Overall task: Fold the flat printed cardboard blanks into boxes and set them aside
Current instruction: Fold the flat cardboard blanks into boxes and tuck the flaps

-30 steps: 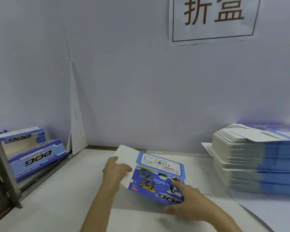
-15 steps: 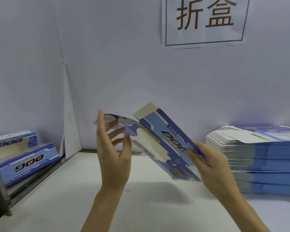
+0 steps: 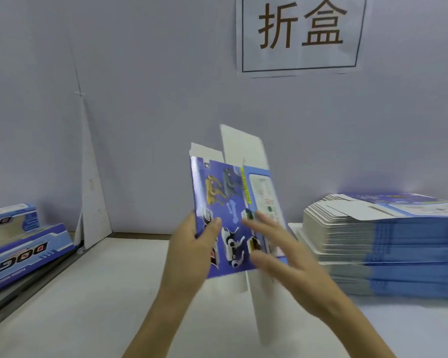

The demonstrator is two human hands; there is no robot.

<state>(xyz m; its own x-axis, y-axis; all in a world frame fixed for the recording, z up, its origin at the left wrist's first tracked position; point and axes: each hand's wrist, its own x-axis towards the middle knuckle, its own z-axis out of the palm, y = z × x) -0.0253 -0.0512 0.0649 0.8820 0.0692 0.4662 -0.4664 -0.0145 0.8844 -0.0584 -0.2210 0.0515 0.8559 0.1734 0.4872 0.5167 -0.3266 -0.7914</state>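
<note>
Swung up from its slant of half a second ago, the cardboard blank (image 3: 230,215) now stands nearly upright in the head view. Its long axis is close to vertical, with white flaps at top and bottom, over the counter (image 3: 88,306). The left grip (image 3: 192,244) pinches its lower left edge, thumb across the printed face. The right grip (image 3: 282,254) is released, fingers straight and spread against the face's right side; blur hides the exact contact. It is nearer the crease, so it probably pushes the panels open next. The stack of flat blanks (image 3: 388,244) sits right, the folded boxes (image 3: 23,254) left.
</note>
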